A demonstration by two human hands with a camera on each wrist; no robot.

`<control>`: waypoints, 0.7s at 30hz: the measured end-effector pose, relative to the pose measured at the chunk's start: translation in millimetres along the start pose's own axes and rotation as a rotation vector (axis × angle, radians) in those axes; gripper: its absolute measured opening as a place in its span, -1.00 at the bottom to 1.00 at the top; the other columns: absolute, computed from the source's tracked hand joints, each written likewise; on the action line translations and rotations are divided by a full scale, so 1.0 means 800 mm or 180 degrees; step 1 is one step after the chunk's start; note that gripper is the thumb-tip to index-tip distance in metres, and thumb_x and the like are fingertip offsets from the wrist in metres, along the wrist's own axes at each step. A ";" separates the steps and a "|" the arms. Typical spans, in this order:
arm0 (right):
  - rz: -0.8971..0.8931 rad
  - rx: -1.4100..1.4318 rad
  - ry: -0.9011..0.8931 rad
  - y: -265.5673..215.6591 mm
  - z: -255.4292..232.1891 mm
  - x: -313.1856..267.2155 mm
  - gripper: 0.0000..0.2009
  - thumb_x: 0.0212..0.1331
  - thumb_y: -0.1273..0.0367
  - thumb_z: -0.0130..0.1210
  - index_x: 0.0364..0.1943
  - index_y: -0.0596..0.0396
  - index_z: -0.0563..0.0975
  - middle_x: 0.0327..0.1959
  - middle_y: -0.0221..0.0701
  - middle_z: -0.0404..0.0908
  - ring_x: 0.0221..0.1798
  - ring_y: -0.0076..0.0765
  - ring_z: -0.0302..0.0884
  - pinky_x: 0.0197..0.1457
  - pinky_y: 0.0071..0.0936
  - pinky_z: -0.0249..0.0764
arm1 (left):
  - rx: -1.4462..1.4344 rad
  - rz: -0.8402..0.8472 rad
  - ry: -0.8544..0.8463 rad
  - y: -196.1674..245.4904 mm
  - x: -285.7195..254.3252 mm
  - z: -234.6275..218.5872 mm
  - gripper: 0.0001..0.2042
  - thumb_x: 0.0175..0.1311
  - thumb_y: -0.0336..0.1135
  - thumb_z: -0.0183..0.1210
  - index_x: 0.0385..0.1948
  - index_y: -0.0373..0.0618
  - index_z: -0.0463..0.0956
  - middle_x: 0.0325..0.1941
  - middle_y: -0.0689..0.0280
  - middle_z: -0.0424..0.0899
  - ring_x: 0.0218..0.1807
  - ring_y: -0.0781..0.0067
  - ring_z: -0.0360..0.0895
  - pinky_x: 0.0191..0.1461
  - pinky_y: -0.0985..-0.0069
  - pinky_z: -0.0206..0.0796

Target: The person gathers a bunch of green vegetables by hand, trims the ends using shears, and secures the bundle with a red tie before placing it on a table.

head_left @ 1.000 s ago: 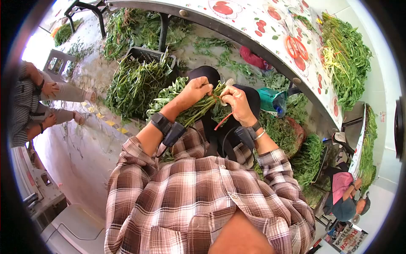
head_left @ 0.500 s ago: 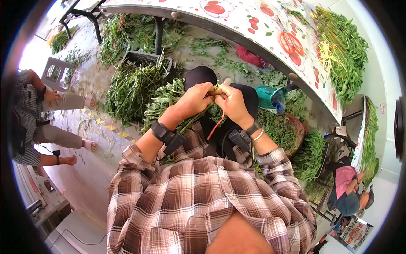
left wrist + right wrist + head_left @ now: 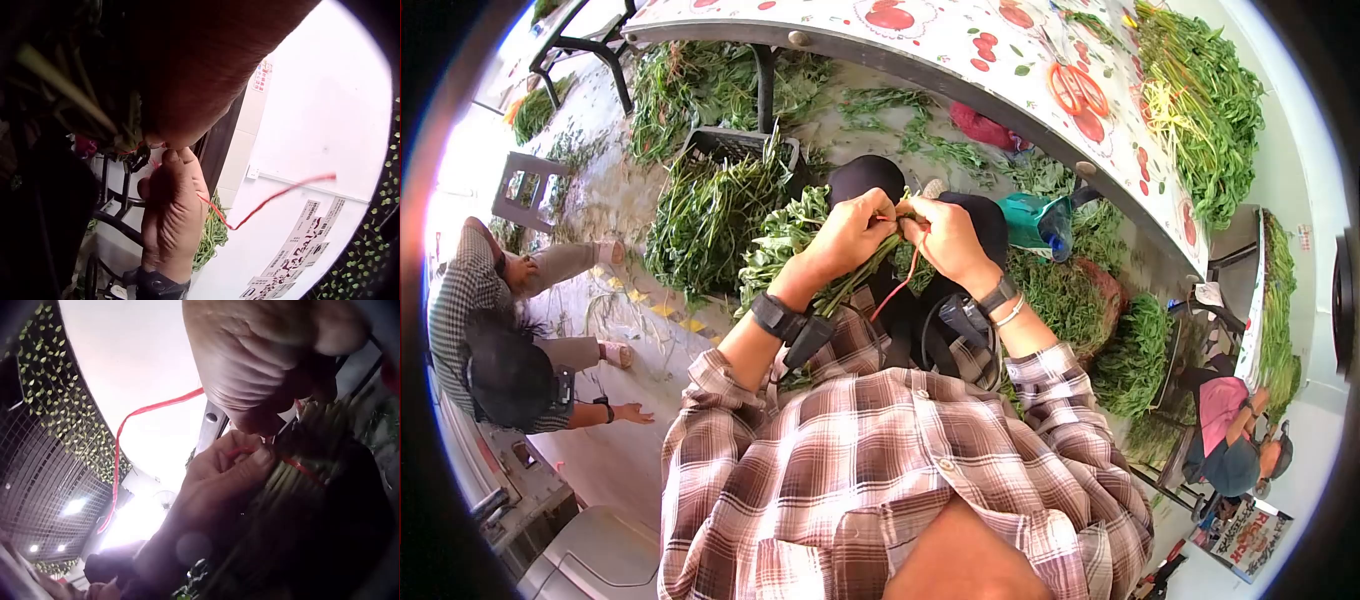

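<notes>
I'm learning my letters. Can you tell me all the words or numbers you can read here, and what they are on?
None of it reads clearly.
Stickers on the white wall: print too blurred to read.
Small label higher on the wall: too small to read.
Red and white poster by the floor: letters too small and tilted to read.
Flowered tablecloth: pictures only, no words.

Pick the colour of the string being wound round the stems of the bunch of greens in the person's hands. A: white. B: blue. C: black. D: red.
D: the string trailing from the bunch of greens between the left hand and right hand is red.
</notes>
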State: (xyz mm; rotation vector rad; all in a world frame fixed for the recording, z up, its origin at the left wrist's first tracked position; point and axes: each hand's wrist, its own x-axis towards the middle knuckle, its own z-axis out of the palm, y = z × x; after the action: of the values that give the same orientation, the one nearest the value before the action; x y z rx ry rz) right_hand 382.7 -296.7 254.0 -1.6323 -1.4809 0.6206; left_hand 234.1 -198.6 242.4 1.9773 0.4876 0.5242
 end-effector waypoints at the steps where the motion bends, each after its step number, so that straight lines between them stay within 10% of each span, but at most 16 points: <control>1: -0.0035 -0.0205 0.0051 0.001 0.002 0.001 -0.90 -0.01 0.45 0.07 -0.37 0.11 0.52 -0.55 -0.24 0.54 -0.45 -0.10 0.53 -0.42 -0.33 0.41 | 0.0002 -0.0002 0.0001 -0.001 0.000 0.000 -0.89 0.05 -0.50 0.12 -0.43 -0.28 0.37 -0.50 0.14 0.53 -0.45 0.33 0.50 -0.33 0.49 0.32; 21: -0.1411 -0.1015 0.0308 -0.019 0.009 -0.006 -0.84 -0.31 0.56 0.08 -0.62 0.08 0.34 -0.63 -0.35 0.36 -0.51 -0.17 0.38 -0.45 -0.34 0.36 | -0.1223 -0.0816 -0.0204 -0.003 -0.004 -0.019 -0.90 0.02 -0.46 0.14 -0.48 -0.29 0.45 -0.44 0.32 0.58 -0.36 0.59 0.48 -0.24 0.61 0.34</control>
State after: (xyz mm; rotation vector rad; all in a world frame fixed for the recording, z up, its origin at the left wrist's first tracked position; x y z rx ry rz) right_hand 367.3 -299.9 261.8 -1.4634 -1.8603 0.0598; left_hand 223.1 -188.3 246.0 1.5337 0.5463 0.3602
